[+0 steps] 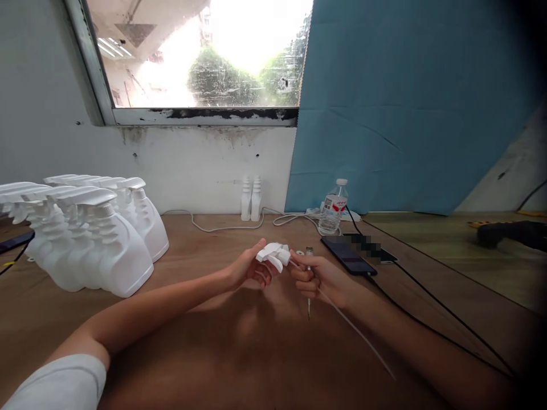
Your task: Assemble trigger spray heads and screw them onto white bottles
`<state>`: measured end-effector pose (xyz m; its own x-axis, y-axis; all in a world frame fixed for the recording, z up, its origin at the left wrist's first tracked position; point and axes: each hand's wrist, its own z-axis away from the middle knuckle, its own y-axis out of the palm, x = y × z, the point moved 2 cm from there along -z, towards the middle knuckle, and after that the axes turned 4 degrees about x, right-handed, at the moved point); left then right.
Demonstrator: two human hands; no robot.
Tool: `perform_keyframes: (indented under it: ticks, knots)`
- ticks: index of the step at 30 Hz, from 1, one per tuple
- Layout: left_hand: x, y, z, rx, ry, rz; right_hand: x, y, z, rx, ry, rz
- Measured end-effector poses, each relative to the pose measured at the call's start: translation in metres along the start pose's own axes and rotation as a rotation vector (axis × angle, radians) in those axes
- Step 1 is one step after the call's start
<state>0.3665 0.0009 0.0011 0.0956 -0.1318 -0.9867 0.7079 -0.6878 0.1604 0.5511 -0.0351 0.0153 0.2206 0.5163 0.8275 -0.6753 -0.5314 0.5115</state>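
Note:
My left hand (253,266) is closed around a white trigger spray head (273,254), which it holds up over the table. My right hand (311,278) pinches a thin whitish dip tube (356,330) at the base of the spray head. The tube's long end runs down to the right, past my wrist. Whether its upper end sits inside the head cannot be made out. A slim metal-looking tool (309,310) shows above and below my right fingers; I cannot tell whether they grip it or it lies behind them.
Several white spray bottles (128,256) stand in rows at left on the wooden table (205,353). Two slim white bottles (250,199) stand by the wall. Behind my right hand are a water bottle (332,210), a phone (348,255) and black cables (440,327).

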Motion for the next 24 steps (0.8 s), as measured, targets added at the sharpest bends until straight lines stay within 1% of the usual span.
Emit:
perform_keyframes:
  ticks: [1, 2, 4, 6, 9, 11, 14, 17, 19, 21, 24]
  knots:
    - [0.007, 0.002, 0.008, 0.063, -0.053, 0.057, -0.006, 0.002, -0.003, 0.001, 0.034, 0.009]
    - [0.013, 0.002, 0.013, 0.086, -0.081, 0.098, -0.011, 0.003, -0.005, -0.010, 0.059, 0.023]
    - [0.020, -0.003, 0.016, 0.057, -0.069, 0.119, -0.018, 0.004, -0.008, -0.051, 0.102, 0.064]
    - [0.024, -0.006, 0.014, 0.035, -0.032, 0.113, -0.023, 0.005, -0.009, -0.095, 0.147, 0.107]
    - [0.026, -0.004, 0.011, 0.018, -0.005, 0.094, -0.026, 0.009, -0.010, -0.149, 0.191, 0.156]
    - [0.027, -0.001, 0.012, -0.023, 0.027, 0.036, -0.026, 0.013, -0.009, -0.188, 0.176, 0.191]
    - [0.028, 0.005, 0.017, -0.126, 0.077, -0.110, -0.027, 0.017, -0.010, -0.224, 0.128, 0.262]
    - [0.028, 0.011, 0.020, -0.160, 0.112, -0.172, -0.029, 0.021, -0.011, -0.289, 0.084, 0.305]
    - [0.029, 0.014, 0.020, -0.148, 0.137, -0.142, -0.029, 0.022, -0.012, -0.334, 0.065, 0.338]
    - [0.029, 0.012, 0.019, -0.153, 0.152, -0.092, -0.024, 0.022, -0.011, -0.355, 0.057, 0.379]
    - [0.028, -0.001, 0.015, -0.253, 0.165, 0.026, -0.004, 0.013, 0.004, -0.397, 0.006, 0.393]
